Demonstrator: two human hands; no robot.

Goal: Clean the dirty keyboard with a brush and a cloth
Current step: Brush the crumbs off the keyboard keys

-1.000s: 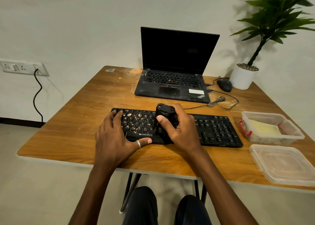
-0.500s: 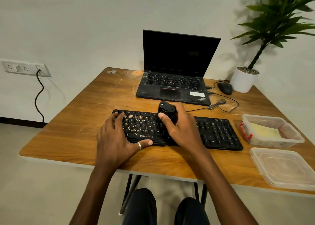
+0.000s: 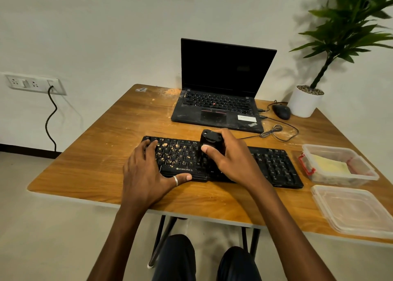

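We are still gripping the black brush (image 3: 210,142) in our right hand (image 3: 231,159), fingers curled round its body. It is staying over the middle of the keyboard (image 3: 274,165), as a second ago. Our left hand (image 3: 146,174) is still lying flat, fingers straight, on the keyboard's crumb-strewn left end. The brush is standing just right of those crumbs. The keyboard is lying on a wooden table (image 3: 95,159). Behind it a laptop (image 3: 221,102) is sitting open against a white wall, and to its right a clear container (image 3: 361,175) is holding a yellow cloth (image 3: 327,164).
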